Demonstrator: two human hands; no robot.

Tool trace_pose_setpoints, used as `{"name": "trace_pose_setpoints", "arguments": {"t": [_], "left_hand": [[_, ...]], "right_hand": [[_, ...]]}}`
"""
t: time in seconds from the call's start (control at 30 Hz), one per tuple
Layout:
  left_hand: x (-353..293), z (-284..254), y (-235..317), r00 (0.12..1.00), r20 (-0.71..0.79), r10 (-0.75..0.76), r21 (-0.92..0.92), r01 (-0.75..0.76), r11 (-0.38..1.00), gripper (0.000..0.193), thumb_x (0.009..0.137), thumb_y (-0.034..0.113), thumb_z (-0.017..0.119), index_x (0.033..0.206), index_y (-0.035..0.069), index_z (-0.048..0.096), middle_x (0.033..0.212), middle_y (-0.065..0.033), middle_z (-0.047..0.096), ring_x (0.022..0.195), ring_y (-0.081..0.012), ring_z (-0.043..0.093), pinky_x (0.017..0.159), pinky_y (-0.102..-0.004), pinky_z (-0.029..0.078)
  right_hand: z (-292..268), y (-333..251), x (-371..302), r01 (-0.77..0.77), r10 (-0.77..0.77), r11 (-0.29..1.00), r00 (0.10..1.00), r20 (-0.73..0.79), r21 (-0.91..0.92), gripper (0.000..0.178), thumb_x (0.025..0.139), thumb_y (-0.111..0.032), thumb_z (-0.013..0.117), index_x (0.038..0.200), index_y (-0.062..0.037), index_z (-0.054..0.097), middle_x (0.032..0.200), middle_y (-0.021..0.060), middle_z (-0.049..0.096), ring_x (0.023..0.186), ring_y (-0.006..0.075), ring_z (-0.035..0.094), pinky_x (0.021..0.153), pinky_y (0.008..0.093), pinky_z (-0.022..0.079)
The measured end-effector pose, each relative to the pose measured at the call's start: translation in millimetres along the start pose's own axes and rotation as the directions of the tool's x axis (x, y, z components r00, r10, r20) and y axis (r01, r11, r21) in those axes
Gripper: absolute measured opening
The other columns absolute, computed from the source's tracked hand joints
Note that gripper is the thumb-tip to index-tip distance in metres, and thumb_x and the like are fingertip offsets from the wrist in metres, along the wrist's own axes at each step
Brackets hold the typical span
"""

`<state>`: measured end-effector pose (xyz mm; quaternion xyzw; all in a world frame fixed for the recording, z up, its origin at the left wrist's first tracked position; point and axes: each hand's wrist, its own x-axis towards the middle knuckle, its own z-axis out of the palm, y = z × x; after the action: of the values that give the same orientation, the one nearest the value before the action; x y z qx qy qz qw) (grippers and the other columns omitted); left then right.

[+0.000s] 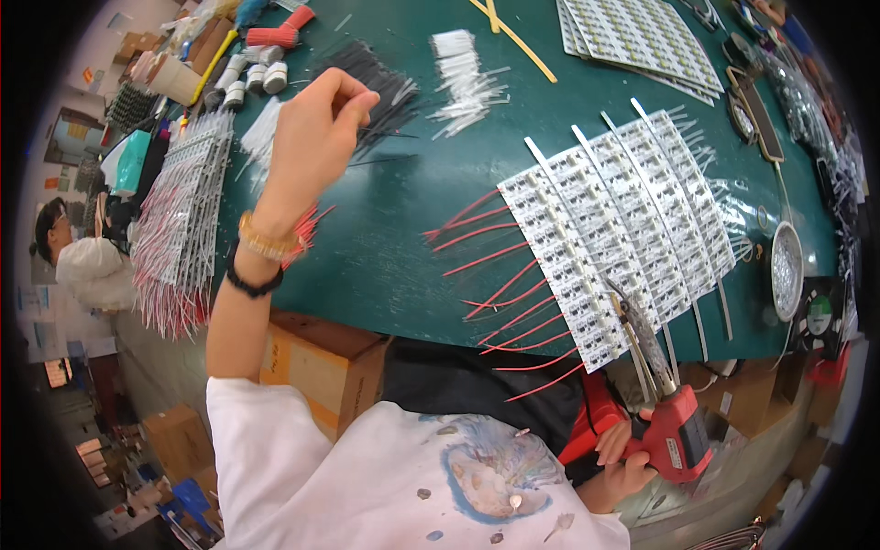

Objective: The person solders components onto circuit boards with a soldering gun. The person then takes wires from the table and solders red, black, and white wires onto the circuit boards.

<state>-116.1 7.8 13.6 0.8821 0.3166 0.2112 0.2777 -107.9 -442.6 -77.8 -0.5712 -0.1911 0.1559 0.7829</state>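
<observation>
My left hand [316, 133] is raised over the left part of the green table, thumb and fingers pinched together; what they hold, if anything, cannot be made out. Below and beyond it lies a pile of thin black wires [367, 78]. My right hand [628, 458] is closed on a red soldering gun [676, 435] at the table's front edge. The gun's long metal tip points up over a panel of white circuit boards [610, 229]. Several red wires [500, 243] stick out from the panel's left side, and pale strips run across it.
White wires [463, 82] lie in a bundle at the back. Wired boards [183, 202] are stacked at the left edge, near small bottles [252, 73]. More board panels [642, 41] lie back right. A cardboard box [321, 367] stands below the table; another person [87, 257] sits far left.
</observation>
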Motion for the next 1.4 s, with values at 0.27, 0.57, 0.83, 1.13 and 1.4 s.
{"name": "trace_pose_setpoints", "arguments": {"t": [0.27,0.57,0.83,1.13,1.4], "left_hand": [[-121.2,38.6,63.0,0.973,0.155,0.171,-0.495,-0.074,0.866,0.01,0.076,-0.001,0.072,0.081,0.001,0.063,0.076,-0.0075,0.062,0.072,-0.0157,0.059,0.068,-0.026,0.045],[-166.2,97.6,70.7,0.947,0.003,0.32,-0.2,-0.313,0.928,0.017,0.074,0.003,0.074,0.078,0.008,0.058,0.072,-0.0018,0.058,0.068,-0.0198,0.054,0.077,-0.0362,0.033],[-169.8,105.6,72.6,0.94,-0.039,0.338,-0.131,-0.34,0.931,0.018,0.073,0.004,0.074,0.08,0.009,0.057,0.074,-0.0015,0.056,0.071,-0.0214,0.053,0.078,-0.0379,0.032],[-174.6,109.2,72.9,0.932,-0.031,0.361,-0.102,-0.362,0.927,0.019,0.074,0.007,0.074,0.081,0.009,0.056,0.076,-0.0012,0.056,0.075,-0.0219,0.052,0.08,-0.0397,0.034],[-176.5,109.6,70.2,0.928,-0.032,0.372,-0.076,-0.373,0.925,0.019,0.074,0.008,0.073,0.081,0.01,0.056,0.076,-0.0014,0.056,0.076,-0.022,0.052,0.08,-0.0401,0.035]], "right_hand": [[9.5,-17.1,2.2,-0.053,0.059,0.997,0.992,0.109,-0.055,0.072,0.088,-0.05,0.061,0.126,0.0072,0.039,0.051,0.0017,0.047,0.038,0.0141,0.046,0.043,0.0287,0.042],[-4.6,-20.8,-21.3,0.006,0.009,0.995,0.988,0.155,-0.095,0.079,0.087,-0.057,0.058,0.128,0.0071,0.037,0.052,0.0014,0.049,0.039,0.0134,0.046,0.042,0.0271,0.04],[9.2,-16.0,-20.1,0.013,-0.008,0.999,0.993,0.121,-0.047,0.082,0.086,-0.061,0.056,0.127,0.0074,0.04,0.052,0.0015,0.049,0.04,0.0132,0.045,0.043,0.0271,0.039],[-19.0,-10.3,-18.9,-0.012,0.028,0.998,0.955,0.297,-0.057,0.076,0.085,-0.059,0.059,0.121,0.0061,0.046,0.053,0.0023,0.05,0.041,0.0136,0.046,0.043,0.0273,0.039],[-21.5,-7.3,-24.9,-0.025,0.027,1.0,0.971,0.238,-0.01,0.023,0.081,-0.017,0.06,0.077,0.0056,0.055,0.062,0.0105,0.056,0.047,0.0193,0.053,0.046,0.0288,0.046]]}}
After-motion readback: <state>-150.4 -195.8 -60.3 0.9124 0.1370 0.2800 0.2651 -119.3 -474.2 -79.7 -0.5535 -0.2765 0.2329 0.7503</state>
